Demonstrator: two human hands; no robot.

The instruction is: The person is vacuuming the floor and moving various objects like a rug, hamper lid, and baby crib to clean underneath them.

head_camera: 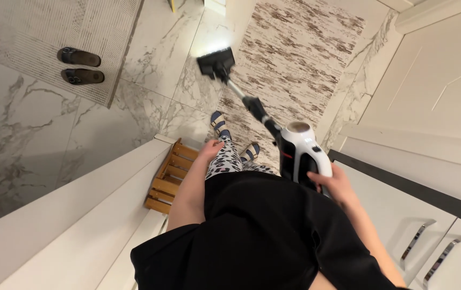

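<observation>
In a narrow kitchen aisle between white cabinets (pixel 402 225), my right hand (pixel 331 185) has its grip closed around the handle of a white-and-black stick vacuum (pixel 299 150). Its tube slants forward and away from me to the lit floor head (pixel 215 62), which sits on the marble floor (pixel 37 139) just at the left edge of a brown-streaked runner rug (pixel 300 53). My left hand (pixel 211 147) hangs loose at my thigh, its grip slack and holding nothing, above a small wooden crate (pixel 168 180). A pair of dark sandals (pixel 80 65) rests well apart on a grey mat (pixel 37 32). I judge the sweep is mid-stroke along the rug's border; the next pass would call for steering the head across onto the rug without catching its edge.
</observation>
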